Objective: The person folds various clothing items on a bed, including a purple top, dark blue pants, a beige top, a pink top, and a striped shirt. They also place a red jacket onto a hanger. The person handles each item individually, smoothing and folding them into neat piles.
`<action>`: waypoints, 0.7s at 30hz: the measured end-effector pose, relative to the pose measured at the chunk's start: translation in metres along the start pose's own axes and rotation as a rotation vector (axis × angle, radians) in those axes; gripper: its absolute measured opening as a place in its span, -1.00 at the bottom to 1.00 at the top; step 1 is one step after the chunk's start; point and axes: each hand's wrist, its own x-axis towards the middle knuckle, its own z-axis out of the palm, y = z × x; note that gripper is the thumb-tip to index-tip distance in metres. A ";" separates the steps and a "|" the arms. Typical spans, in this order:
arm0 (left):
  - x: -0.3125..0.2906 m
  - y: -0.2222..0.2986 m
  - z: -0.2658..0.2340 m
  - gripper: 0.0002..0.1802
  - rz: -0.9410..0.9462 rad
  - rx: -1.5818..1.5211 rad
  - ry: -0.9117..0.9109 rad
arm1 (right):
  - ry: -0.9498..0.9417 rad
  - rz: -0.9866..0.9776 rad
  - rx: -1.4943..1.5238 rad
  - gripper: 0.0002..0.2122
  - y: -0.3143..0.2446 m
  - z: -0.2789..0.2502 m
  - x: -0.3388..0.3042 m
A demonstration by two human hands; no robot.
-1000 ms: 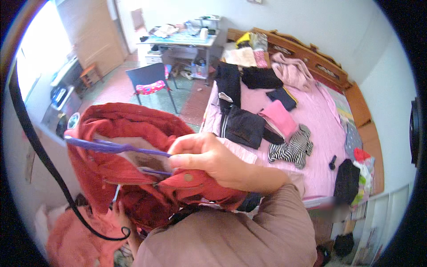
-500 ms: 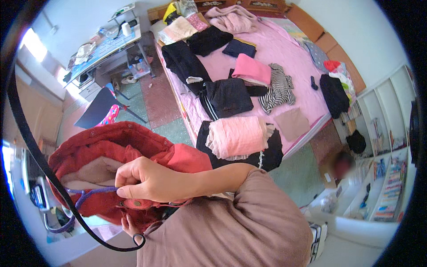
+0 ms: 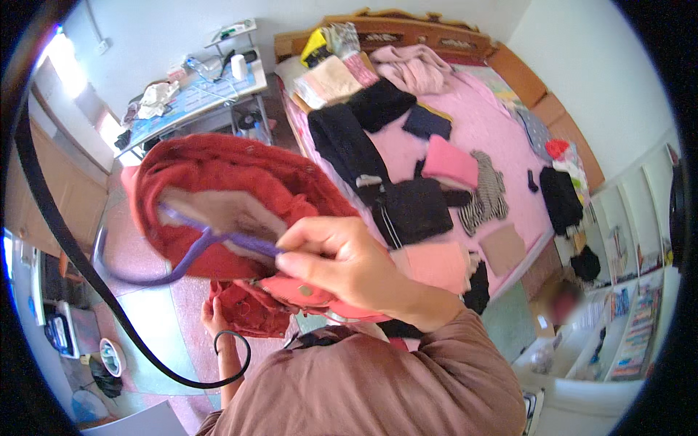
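Note:
A red coat [image 3: 233,156] with a beige lining hangs in front of me, its collar opening facing up. My right hand [image 3: 349,265] pinches one arm of a purple clothes hanger [image 3: 190,256] between thumb and fingers. The hanger lies partly across the lining, and its curved hook sticks out to the left past the coat's edge. Lower down, my left hand [image 3: 214,320] grips a lower fold of the red cloth, with the fingers partly hidden by it. Metal snaps show on the coat near my right hand.
Beyond the coat stands a bed with a pink sheet [image 3: 512,156], covered with folded dark trousers [image 3: 418,211], a striped top [image 3: 491,189] and pink cloths. A desk [image 3: 196,98] is at the far left, white shelves [image 3: 618,291] at the right. A black cord [image 3: 69,265] crosses the left side.
My right hand has risen and moved right with the hanger and coat. More of the hanger and my left hand now show. The view has shifted, so the bed appears farther right.

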 end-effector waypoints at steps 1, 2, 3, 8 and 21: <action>0.018 0.002 0.015 -0.87 0.019 0.006 0.010 | 0.058 -0.104 -0.041 -0.92 -0.001 -0.012 0.018; 0.038 0.002 0.028 -0.87 0.054 0.040 0.011 | 0.105 -0.204 -0.086 -0.92 -0.003 -0.023 0.038; 0.054 0.006 0.033 -0.87 0.088 0.091 0.034 | 0.117 -0.144 -0.071 -0.91 -0.016 -0.032 0.052; 0.123 0.062 0.119 -0.82 0.168 0.113 0.077 | 0.359 -0.293 -0.168 -0.89 -0.053 -0.076 0.131; 0.358 0.197 0.357 -0.73 0.569 -0.087 -0.031 | 0.974 -0.745 -0.083 -0.65 -0.167 -0.234 0.302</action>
